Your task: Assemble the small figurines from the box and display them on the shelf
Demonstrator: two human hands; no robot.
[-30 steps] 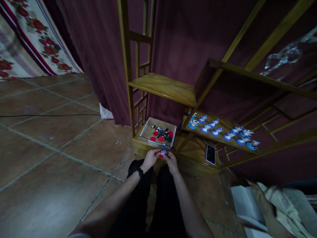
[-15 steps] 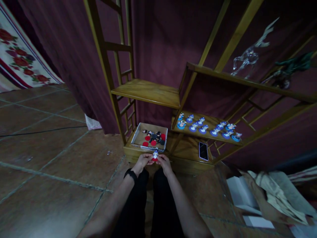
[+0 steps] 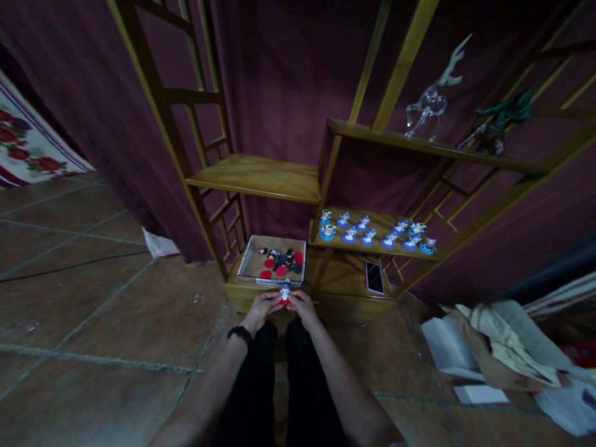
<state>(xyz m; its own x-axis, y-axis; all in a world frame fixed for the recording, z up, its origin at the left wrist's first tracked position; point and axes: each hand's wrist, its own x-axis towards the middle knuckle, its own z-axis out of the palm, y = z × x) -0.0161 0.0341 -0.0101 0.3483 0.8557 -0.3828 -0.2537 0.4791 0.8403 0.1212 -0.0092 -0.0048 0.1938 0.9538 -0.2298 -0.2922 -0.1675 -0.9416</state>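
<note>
Between both hands I hold a small figurine [image 3: 285, 290] upright, with purple hair, a white body and a red round base. My left hand [image 3: 261, 308] pinches the base from the left, and my right hand [image 3: 302, 307] grips it from the right. Just beyond the hands lies a shallow cardboard box [image 3: 249, 264] with several dark figurines [image 3: 283, 259] and red discs [image 3: 266, 274] in it. On the low shelf to the right stand several purple-and-white figurines [image 3: 368, 236] on purple bases and a few on blue bases [image 3: 327, 233].
A wooden display rack [image 3: 256, 177] fills the middle. A phone [image 3: 374, 277] lies on its bottom board. A clear deer ornament [image 3: 431, 102] and a green statuette [image 3: 500, 121] stand on the upper right shelf. White boxes [image 3: 451, 347] and cloth lie on the floor at right.
The camera view has shifted, so the rack and its figurines appear farther left. Both hands still hold the figurine in front of the box.
</note>
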